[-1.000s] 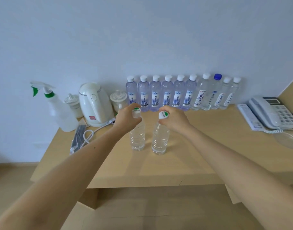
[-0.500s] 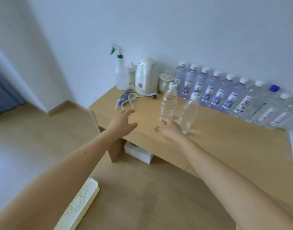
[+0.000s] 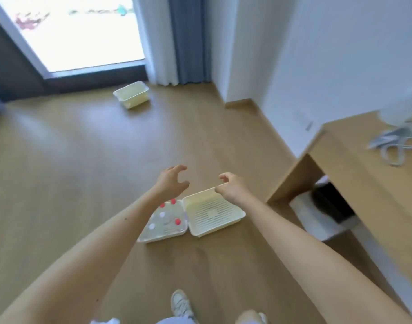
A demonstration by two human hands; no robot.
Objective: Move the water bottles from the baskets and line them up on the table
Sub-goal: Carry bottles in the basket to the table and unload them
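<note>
Two baskets sit side by side on the wooden floor below my hands. The left basket is white and holds several upright water bottles with red and white caps. The right basket is cream and has nothing in it. My left hand hovers above the left basket with its fingers loosely curled, holding nothing. My right hand hangs over the far edge of the cream basket, fingers loosely curled and holding nothing. The lined-up bottles on the table are out of view.
The wooden table stands at the right, with a white cable on its near corner and boxes under it. A third cream basket sits far off by the window and curtain. My shoe shows at the bottom.
Both hands have let go of the two bottles set on the table. My view has swung left and down from the table to the baskets on the floor, with both hands now above them.
</note>
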